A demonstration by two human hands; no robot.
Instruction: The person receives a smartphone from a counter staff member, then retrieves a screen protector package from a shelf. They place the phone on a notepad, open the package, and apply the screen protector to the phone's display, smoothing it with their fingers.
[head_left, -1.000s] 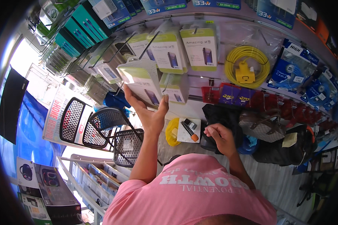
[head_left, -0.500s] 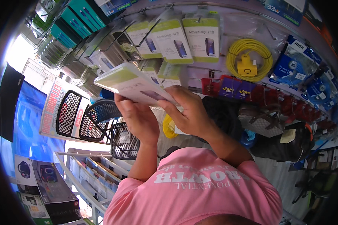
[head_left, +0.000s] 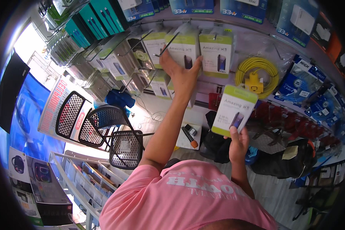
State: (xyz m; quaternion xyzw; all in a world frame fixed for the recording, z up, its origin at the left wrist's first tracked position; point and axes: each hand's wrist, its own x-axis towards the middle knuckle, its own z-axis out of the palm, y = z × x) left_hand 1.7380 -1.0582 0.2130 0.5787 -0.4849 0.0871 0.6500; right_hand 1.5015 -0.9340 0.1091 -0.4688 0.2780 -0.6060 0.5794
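Note:
My left hand (head_left: 183,81) reaches up to the wall display. Its thumb and fingers are spread round the sides of a white-and-green phone accessory package (head_left: 184,43) hanging on a hook. Out to the right, my right hand (head_left: 238,145) pinches the lower edge of a loose package (head_left: 235,109) of the same look, its printed front with a phone picture facing up. A matching hanging package (head_left: 215,51) is just right of my left hand, and another hanging package (head_left: 154,43) is on its left.
A coiled yellow cable (head_left: 257,73) and blue cable packs (head_left: 295,86) hang at the right. Charger boxes (head_left: 243,13) line the top. Below stand a black mesh chair (head_left: 125,147), a small white table (head_left: 193,142) with a microphone (head_left: 189,137), and dark bags (head_left: 283,159).
Both hands held a package together; now it is in my right hand alone, moved right and turned upright. My left hand has gone up to the hanging packages and taken hold of one.

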